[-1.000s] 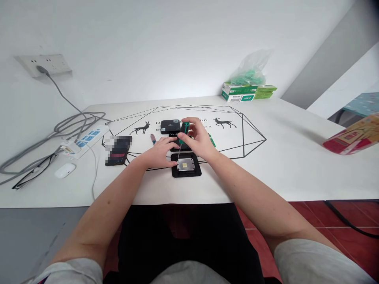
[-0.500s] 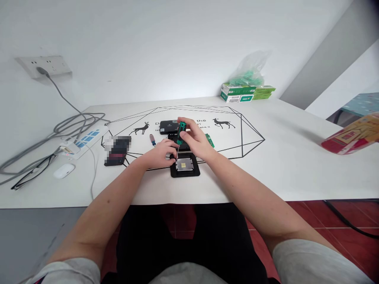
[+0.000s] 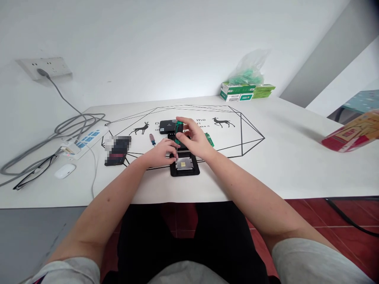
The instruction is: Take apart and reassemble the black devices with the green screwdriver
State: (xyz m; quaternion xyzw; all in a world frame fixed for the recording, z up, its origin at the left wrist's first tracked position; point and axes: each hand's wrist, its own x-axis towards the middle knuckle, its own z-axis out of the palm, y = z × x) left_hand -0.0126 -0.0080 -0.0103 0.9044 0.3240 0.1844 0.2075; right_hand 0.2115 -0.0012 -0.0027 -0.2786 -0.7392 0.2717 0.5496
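Observation:
A green and black screwdriver (image 3: 179, 131) is gripped by my right hand (image 3: 195, 138), its shaft pointing down to the upper left corner of a silver metal plate (image 3: 187, 166). That plate lies in a black square frame (image 3: 194, 172) near the table's front. My left hand (image 3: 162, 152) has its fingertips close together around the lower shaft at the same corner; whether they pinch the shaft or something small is hidden. Behind the frame, partly under my right hand, are a black part and a green circuit board (image 3: 209, 140). A black case (image 3: 167, 126) lies farther back.
A second screwdriver (image 3: 152, 139) lies left of the parts. Farther left are a blurred dark object (image 3: 117, 151), a power strip (image 3: 91, 138), cables, glasses and a white earphone case (image 3: 64, 171). Green boxes (image 3: 238, 88) stand at the back; a red package (image 3: 349, 132) is at right.
The screwdriver's handle in my right hand has shifted slightly left and now stands more upright. My left hand stays at the plate's corner.

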